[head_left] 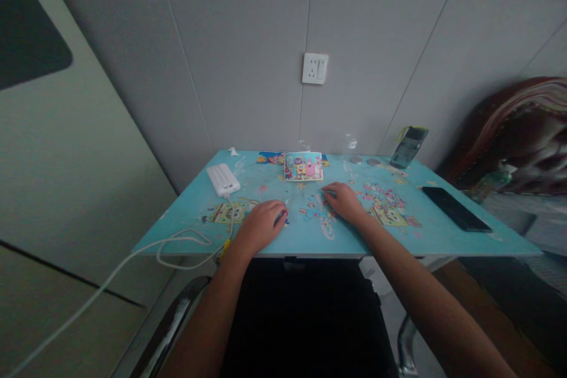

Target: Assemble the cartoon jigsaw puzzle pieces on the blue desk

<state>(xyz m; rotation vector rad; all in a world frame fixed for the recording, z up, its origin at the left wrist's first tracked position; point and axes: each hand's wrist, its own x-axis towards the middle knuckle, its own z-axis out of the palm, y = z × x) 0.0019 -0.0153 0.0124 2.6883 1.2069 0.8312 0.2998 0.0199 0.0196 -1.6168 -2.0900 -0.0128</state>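
My left hand (pixel 264 223) rests on the blue cartoon-printed table (pixel 177 230), its fingers curled in and closed. Whatever is at its fingertips is too small to name. Across from it, my right hand (pixel 344 201) touches the tabletop with fingers bent together toward the thumb; what they pinch, if anything, is hidden. Between both hands lie several small colourful bits (pixel 312 211); I cannot tell whether they are loose pieces or part of the print. Just beyond the hands a cartoon picture card (pixel 303 166) is propped up, facing me.
A white power bank (pixel 222 179) with a white cable (pixel 186 239) lies at the left. At the right are a dark water bottle (pixel 408 147) and a black phone or tablet (pixel 456 209). A wall socket (pixel 315 68) is above the table. A brown leather headboard (pixel 509 136) stands beyond.
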